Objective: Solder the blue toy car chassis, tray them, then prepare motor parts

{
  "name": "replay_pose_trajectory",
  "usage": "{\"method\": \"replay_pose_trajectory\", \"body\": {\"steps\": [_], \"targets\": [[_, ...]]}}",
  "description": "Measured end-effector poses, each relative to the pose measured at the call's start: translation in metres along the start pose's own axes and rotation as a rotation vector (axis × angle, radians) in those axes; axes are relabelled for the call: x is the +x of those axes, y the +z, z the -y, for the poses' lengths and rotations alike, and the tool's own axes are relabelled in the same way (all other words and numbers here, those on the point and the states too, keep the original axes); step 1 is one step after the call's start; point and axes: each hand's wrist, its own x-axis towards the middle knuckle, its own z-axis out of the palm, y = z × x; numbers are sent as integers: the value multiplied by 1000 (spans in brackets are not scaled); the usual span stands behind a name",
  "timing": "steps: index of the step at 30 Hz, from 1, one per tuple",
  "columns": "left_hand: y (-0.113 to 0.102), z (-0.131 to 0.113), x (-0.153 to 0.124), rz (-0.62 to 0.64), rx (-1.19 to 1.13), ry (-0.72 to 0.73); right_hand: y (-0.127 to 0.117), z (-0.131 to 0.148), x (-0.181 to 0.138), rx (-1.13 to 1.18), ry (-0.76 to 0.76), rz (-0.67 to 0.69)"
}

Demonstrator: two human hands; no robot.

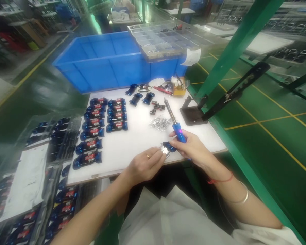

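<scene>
My right hand (191,146) is closed round the blue handle of a soldering iron (178,131), whose metal shaft points up and away. Its thumb and fingers also touch a small blue toy car body (169,146) at the table's front edge. My left hand (146,164) pinches a small shiny silvery part (164,149) against that body's left side. Fingertips hide some of both pieces. Just beyond the hands lies a pile of thin metal pins or wires (160,124). Several small black and red parts (156,107) are scattered behind it.
Two columns of blue car bodies (91,129) with red inserts fill the white table's (132,153) left side. A black stand (193,114) with a slanted arm rises at right. Blue bins (102,73), a compartment tray (165,37) and a green post (224,51) stand beyond.
</scene>
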Motion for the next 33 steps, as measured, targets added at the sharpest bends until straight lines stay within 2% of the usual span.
{"method": "replay_pose_trajectory", "body": {"steps": [5,8,11,13,16,19,21,25,29,33], "targets": [[2,2,-9,30,-4,-56,1,-8,4,13,-32,-14],[5,4,-17,17,-30,-213,1,-12,7,10,-87,-61],[6,3,-24,-29,-168,-518,2,-11,9,-12,-164,-141],[5,1,-25,-68,-403,-804,3,-9,9,-29,-205,-181],[4,-2,-17,-111,-884,-1250,7,-9,12,-66,-241,-189],[4,1,-7,-199,-1137,-1501,8,-9,21,-162,-269,-149],[4,6,-4,-285,-1134,-1574,6,-6,32,-282,-316,-147],[3,16,-9,-388,-1069,-1665,5,13,70,-568,-387,-237],[4,18,-17,-374,-1054,-1687,12,31,112,-803,-412,-246],[6,17,-19,-342,-1061,-1667,23,33,137,-1029,-527,-135]]}}
